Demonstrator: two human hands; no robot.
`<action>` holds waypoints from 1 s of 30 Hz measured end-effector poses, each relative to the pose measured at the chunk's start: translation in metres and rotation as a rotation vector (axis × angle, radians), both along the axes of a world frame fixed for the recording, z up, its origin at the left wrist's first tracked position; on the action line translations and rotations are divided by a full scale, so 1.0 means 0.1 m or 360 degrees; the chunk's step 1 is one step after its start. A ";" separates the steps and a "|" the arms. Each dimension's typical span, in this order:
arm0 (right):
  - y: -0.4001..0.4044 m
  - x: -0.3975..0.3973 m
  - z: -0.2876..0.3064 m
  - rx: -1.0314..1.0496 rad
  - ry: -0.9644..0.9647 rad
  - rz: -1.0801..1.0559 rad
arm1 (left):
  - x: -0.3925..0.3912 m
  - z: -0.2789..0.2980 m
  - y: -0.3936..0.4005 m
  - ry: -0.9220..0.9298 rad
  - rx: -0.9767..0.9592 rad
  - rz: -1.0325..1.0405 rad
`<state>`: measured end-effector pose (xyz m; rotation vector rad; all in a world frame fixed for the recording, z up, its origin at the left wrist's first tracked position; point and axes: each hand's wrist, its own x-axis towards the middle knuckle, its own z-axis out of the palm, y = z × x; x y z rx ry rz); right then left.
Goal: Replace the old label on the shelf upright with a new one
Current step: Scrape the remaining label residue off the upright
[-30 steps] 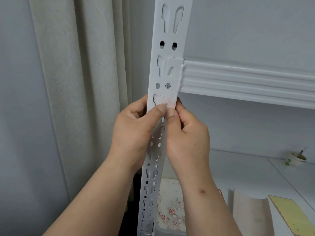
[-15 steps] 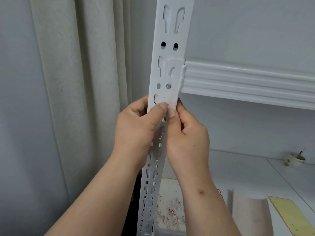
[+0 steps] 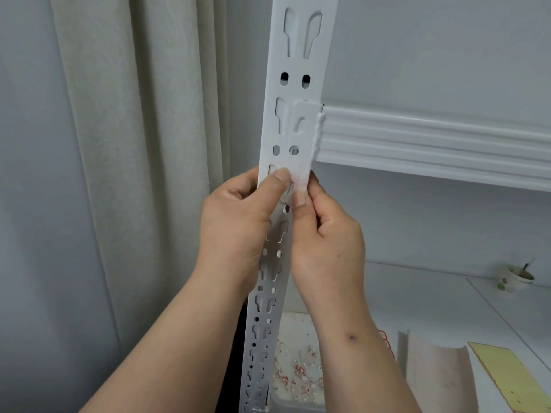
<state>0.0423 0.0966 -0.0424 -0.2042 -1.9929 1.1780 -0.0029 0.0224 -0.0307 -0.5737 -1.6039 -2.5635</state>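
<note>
Just above the middle of the frame, a whitish, partly scraped label (image 3: 299, 177) with a faint pink tinge clings to the front of the white perforated shelf upright (image 3: 293, 93), directly below the bracket where the ribbed shelf beam (image 3: 432, 138) joins it. Its surface looks rough and worn, and any print on it is too faint to read. The left hand (image 3: 235, 222) grasps the upright from the left edge, thumb pressed on the front face touching the label's left side. The right hand (image 3: 325, 242) has its fingers curled, its thumb tip at the label's lower edge; whether it pinches a peeled corner or only pushes at it is hard to make out. Both hands hide a stretch of the upright's slots. At the bottom, red-and-white scraps (image 3: 298, 374) lie in a pale tray (image 3: 295, 403), cut off by the frame.
</note>
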 end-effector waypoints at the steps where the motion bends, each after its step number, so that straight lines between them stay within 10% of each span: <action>1: 0.00 0.00 0.00 0.0003 0.0000 -0.0001 | -0.01 -0.01 -0.01 0.0007 0.0003 -0.0010; 30: -0.05 0.03 0.14 -0.0192 0.0056 -0.0012 | -0.07 -0.08 -0.04 0.0082 0.0016 -0.0153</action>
